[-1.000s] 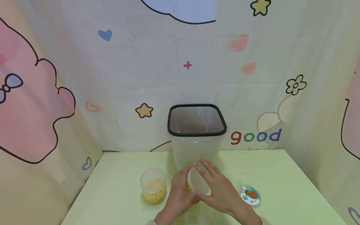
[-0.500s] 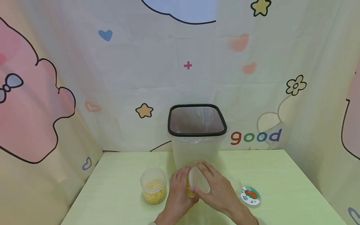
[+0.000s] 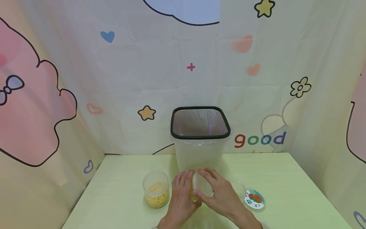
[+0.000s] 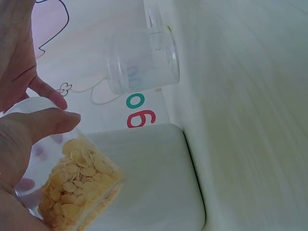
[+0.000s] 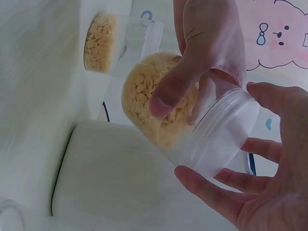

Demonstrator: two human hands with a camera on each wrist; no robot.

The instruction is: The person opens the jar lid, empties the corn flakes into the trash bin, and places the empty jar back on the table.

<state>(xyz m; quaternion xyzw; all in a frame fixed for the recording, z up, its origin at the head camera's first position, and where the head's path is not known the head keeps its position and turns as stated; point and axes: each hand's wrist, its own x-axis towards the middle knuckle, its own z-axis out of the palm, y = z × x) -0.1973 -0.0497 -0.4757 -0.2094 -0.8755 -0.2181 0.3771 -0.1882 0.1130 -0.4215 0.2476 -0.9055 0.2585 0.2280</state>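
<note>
A clear plastic jar of yellow flakes is held tilted in front of the bin, its screw-on translucent lid facing right. My left hand grips the jar around its body, the thumb lying across the side. At the lid, my right hand spreads its fingers and thumb around the rim and grips it. In the left wrist view the flakes are gathered toward the jar's bottom. The palm of the right hand stands a little off the lid's flat top.
A lidless jar partly full of yellow flakes stands at left. Right of the hands are a clear jar without visible contents and a round lid with a tomato picture. Behind stands a lined bin with a black rim.
The right hand's raised fingers have come down and closed in around the lid's rim. The jar and left hand have shifted only slightly.
</note>
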